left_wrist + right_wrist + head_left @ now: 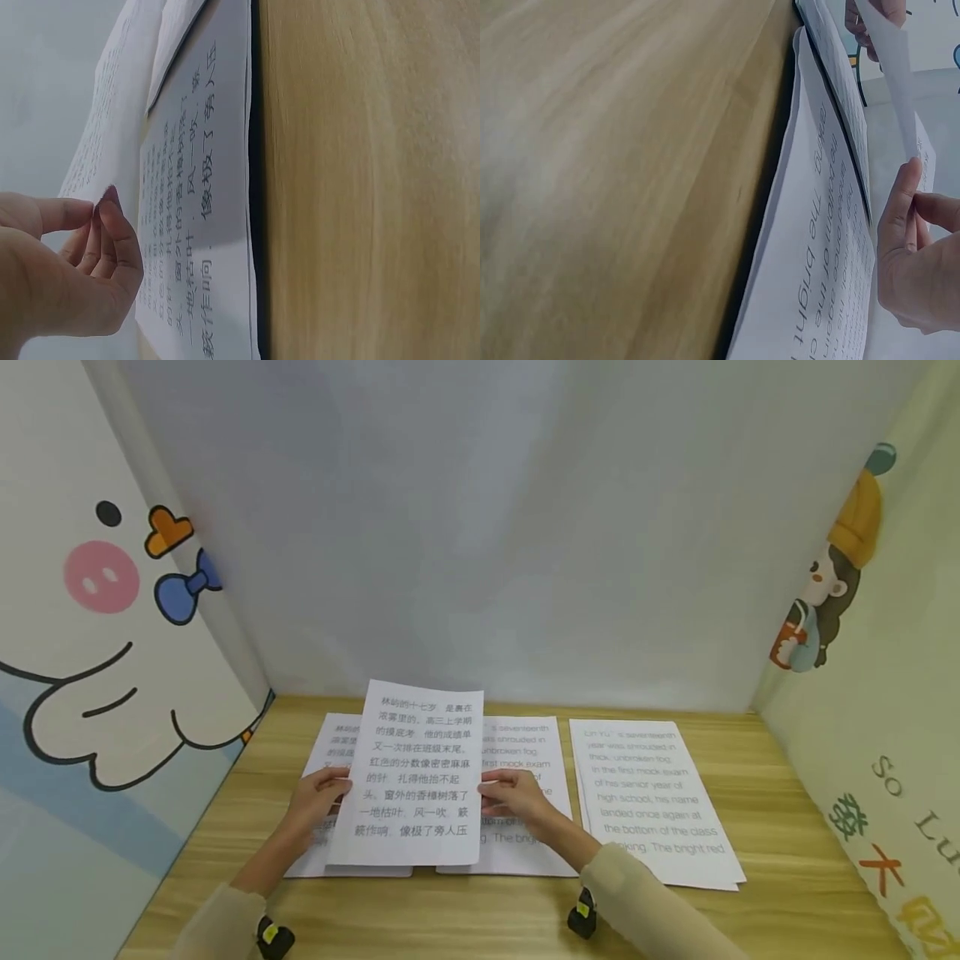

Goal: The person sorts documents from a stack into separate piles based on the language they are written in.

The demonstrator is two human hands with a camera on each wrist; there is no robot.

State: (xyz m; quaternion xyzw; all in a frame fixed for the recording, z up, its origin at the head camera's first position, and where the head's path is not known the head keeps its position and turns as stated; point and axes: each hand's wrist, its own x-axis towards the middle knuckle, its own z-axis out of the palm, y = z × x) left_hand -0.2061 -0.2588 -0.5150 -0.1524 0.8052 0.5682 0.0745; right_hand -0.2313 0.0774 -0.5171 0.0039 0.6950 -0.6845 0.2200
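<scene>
Raised above the table is a white sheet of paper (417,777) printed with Chinese text, its face toward the head camera. My left hand (318,799) pinches its left edge between thumb and fingers. On the opposite edge, my right hand (519,795) pinches it the same way. Under the sheet lie two paper stacks: a left stack (306,857) with Chinese text and a middle stack (525,847) with English text. The sheet covers their facing sides in the head view. In the right wrist view the held paper (900,71) appears nearly edge-on, stretched between both hands.
A third stack of English pages (660,802) lies to the right, its sheets slightly fanned. The wooden table (420,918) meets a pale back curtain (495,543). Cartoon-printed panels (52,635) stand on both sides. A small black device hangs at each wrist.
</scene>
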